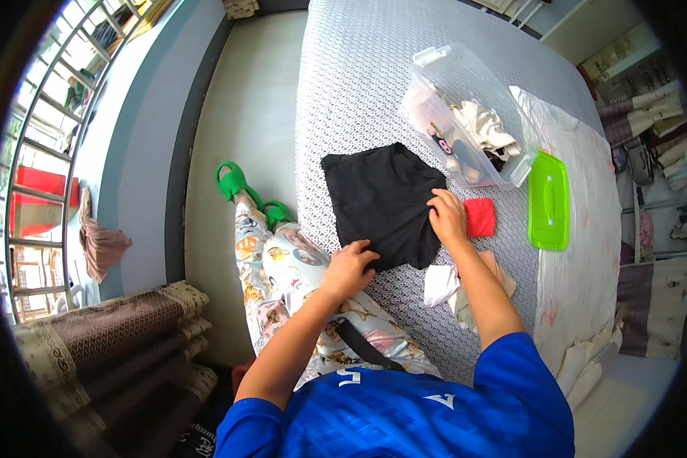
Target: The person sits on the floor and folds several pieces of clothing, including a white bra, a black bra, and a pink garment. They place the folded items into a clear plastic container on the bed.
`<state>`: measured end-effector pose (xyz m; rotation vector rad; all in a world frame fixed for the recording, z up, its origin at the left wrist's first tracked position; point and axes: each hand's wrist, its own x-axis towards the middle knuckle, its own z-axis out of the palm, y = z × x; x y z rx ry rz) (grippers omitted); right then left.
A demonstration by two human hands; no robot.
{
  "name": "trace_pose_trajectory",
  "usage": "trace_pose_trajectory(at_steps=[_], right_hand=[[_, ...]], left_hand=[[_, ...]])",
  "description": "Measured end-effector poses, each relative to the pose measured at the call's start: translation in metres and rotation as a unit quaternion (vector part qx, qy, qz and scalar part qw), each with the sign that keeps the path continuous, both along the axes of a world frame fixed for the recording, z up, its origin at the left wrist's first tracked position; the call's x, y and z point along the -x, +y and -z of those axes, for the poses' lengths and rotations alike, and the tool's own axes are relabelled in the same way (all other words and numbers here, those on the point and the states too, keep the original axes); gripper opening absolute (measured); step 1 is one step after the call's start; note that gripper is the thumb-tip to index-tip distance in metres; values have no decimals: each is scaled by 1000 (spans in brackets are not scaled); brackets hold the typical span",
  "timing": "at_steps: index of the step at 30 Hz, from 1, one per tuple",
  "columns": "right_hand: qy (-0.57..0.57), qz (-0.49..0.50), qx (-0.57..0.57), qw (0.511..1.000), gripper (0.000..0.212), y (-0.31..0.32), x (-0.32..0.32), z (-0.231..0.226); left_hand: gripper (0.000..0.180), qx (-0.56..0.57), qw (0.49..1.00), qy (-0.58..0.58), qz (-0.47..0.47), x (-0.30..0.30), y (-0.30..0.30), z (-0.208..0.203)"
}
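A black garment (pixel 382 202), with some folds in it, lies spread on the patterned bed; its exact kind is hard to make out. My left hand (pixel 349 269) rests on its near left edge, fingers apart and touching the cloth. At the garment's right edge my right hand (pixel 446 217) lies with its fingers stretched over the fabric. Just right of that hand is a small folded red cloth (pixel 478 217). Beside my right forearm are a white cloth (pixel 440 285) and a beige cloth (pixel 498 273), the latter partly hidden by the arm.
Beyond the garment, a clear plastic bin (pixel 466 114) holds several pieces of clothing. Its green lid (pixel 549 202) lies to the right on a pale sheet (pixel 580 229). The bed's (pixel 343 69) left edge borders the floor. A brown curtain (pixel 114 359) hangs at the lower left.
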<state>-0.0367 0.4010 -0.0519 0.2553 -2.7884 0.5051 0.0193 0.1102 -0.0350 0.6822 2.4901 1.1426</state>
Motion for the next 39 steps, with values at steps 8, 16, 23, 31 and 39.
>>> trace_pose_trajectory(at_steps=[8, 16, 23, 31, 39], right_hand=[[-28, 81, -29, 996, 24, 19, -14, -1], [-86, -13, -65, 994, 25, 4, 46, -7], [-2, 12, 3, 1000, 14, 10, 27, -32], [-252, -100, -115, 956, 78, 11, -69, -24], [-127, -88, -85, 984, 60, 9, -70, 4]], left_hand=[[37, 116, 989, -18, 91, 1, 5, -4], [33, 115, 988, -36, 96, 3, 7, -2], [33, 268, 960, 28, 72, 0, 22, -8], [23, 216, 974, 59, 28, 4, 25, 4], [20, 41, 997, 53, -42, -2, 6, 5]])
